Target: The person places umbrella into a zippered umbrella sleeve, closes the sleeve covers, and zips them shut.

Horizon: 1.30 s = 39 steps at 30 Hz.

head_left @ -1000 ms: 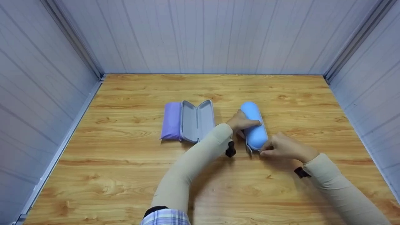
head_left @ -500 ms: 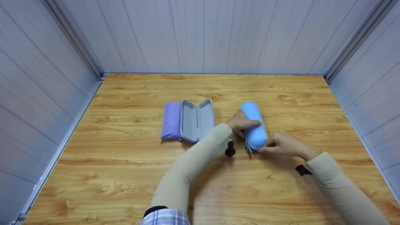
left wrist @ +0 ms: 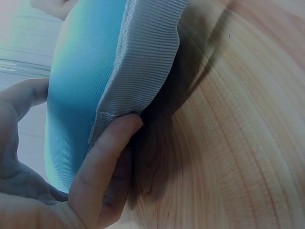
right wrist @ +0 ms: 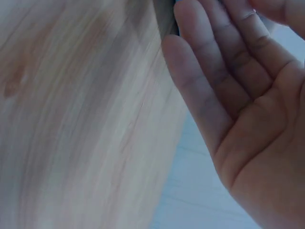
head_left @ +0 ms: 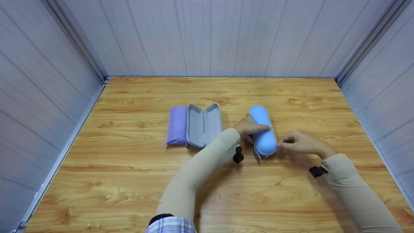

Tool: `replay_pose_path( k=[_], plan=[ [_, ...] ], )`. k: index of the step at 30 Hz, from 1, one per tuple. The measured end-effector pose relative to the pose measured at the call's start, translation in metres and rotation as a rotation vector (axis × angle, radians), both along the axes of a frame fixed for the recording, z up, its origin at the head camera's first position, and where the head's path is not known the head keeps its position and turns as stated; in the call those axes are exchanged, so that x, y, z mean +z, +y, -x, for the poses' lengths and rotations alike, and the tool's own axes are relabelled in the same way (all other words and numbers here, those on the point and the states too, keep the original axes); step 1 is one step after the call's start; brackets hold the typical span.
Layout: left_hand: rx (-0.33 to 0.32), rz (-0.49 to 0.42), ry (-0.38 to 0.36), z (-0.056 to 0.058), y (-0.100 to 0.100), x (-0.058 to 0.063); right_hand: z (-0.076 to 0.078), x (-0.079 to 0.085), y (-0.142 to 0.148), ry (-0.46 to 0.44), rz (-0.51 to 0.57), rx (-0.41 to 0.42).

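The left hand (head_left: 249, 126) clamps the blue case (head_left: 266, 141), thumb laid across its top, fingers curled under the grey strap side; its arm reaches in bent from the near edge of the table (head_left: 113, 181). The right hand (head_left: 302, 142), wrist angled inward, pinches at the case's near right rim, the exact hold too small to tell. The case lies right of the surface's middle, well in from the far edge. Leftward, a grey-lined case (head_left: 195, 127) stands open, a purple pouch (head_left: 177, 126) touching it.
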<state>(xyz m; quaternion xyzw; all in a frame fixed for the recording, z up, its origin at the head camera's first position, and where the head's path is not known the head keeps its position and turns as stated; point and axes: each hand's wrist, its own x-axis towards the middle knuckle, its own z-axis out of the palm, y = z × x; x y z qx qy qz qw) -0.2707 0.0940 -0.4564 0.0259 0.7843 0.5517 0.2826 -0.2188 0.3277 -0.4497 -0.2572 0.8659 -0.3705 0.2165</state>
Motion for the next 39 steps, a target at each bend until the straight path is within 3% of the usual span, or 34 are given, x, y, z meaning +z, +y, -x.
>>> replay_pose_path(
  k=[9,14,23,31,39],
  plan=[
    [-0.002,0.005,0.015,0.0,0.0,0.0,0.019,-0.004,0.007,-0.222,0.127,-0.269],
    [0.008,0.003,0.011,0.001,0.0,0.0,0.033,-0.012,0.001,-0.354,0.232,-0.363],
    [0.007,-0.047,0.003,0.0,-0.001,-0.002,0.047,-0.021,-0.013,-0.411,0.337,-0.362],
    [-0.009,-0.047,-0.003,0.001,-0.002,-0.002,0.055,-0.023,-0.026,-0.446,0.292,-0.369],
    [-0.009,-0.044,0.003,0.001,-0.001,-0.002,0.059,-0.027,-0.03,-0.458,0.321,-0.384]
  ],
)
